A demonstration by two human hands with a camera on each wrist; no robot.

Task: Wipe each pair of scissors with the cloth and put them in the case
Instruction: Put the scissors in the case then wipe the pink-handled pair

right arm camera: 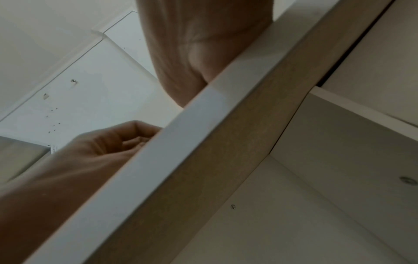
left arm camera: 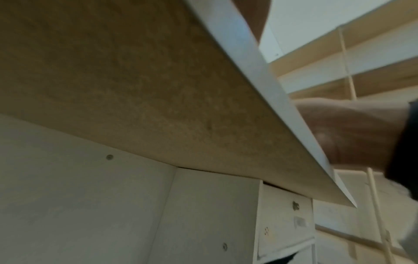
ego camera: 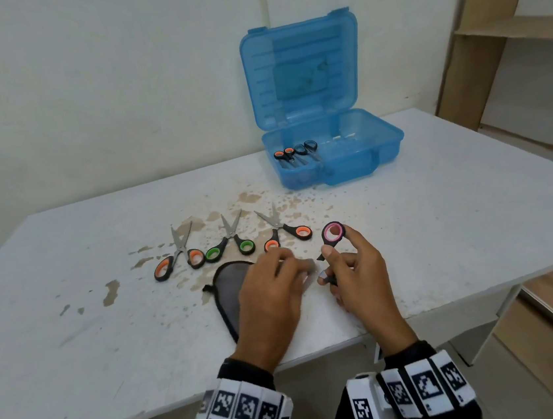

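From the head camera I see my right hand holding the pink scissors up over the white table, with my fingers and thumb curled round the handle near the pink ring. My left hand is right beside it, fingers bent down onto the gray cloth, which lies flat on the table; the fingertips are blurry, so I cannot tell if they pinch the cloth or just press on it. Behind my hands, three more pairs lie in a row with their blades open: orange scissors on the left, green scissors in the middle, and another orange pair on the right. The blue case stands open at the back of the table, and two small pairs of scissors lie in its left part. The left wrist camera looks up from under the table edge, and the wrist beside it is my other arm's. The right wrist camera also looks up past the edge, and there my left hand shows as curled fingers above it.
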